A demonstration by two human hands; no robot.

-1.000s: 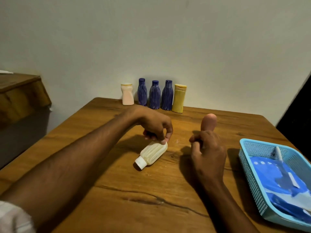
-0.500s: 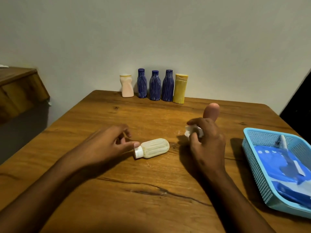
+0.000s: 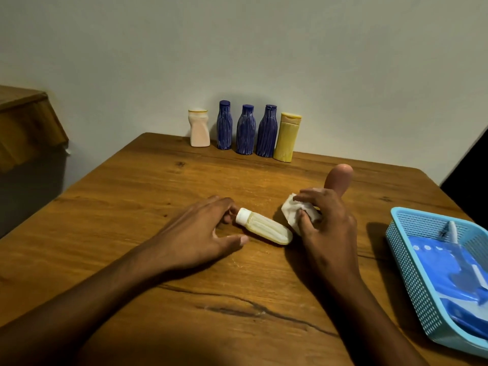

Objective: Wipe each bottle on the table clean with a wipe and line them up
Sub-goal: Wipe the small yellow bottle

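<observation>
At the far left you see a wooden sideboard (image 3: 25, 122) standing against the pale wall, apart from the brown wooden table (image 3: 132, 212). Along the table's back edge a row stands upright: a squat peach plastic bottle (image 3: 199, 129), three ribbed dark-blue bottles (image 3: 224, 125) (image 3: 246, 130) (image 3: 267, 131), and a tall yellow flip-cap bottle (image 3: 286, 138), close beside one another.

Your left hand (image 3: 200, 233) lies low on the table with fingers spread and relaxed, its fingertips at the white cap of the ribbed cream plastic bottle (image 3: 265, 229); whether they touch the cap you cannot tell. That bottle lies on its side mid-table, cap pointing left, base toward your right hand.

Your right hand (image 3: 326, 225) has its fingers curled around a crumpled white wipe (image 3: 293, 212), which sits just beside the cream bottle's base. Behind that hand a rounded peach-brown bottle (image 3: 339, 178) rises, partly hidden.

At the right edge sits a light-blue perforated plastic basket (image 3: 412, 262) holding a blue wipes packet (image 3: 449, 281).
</observation>
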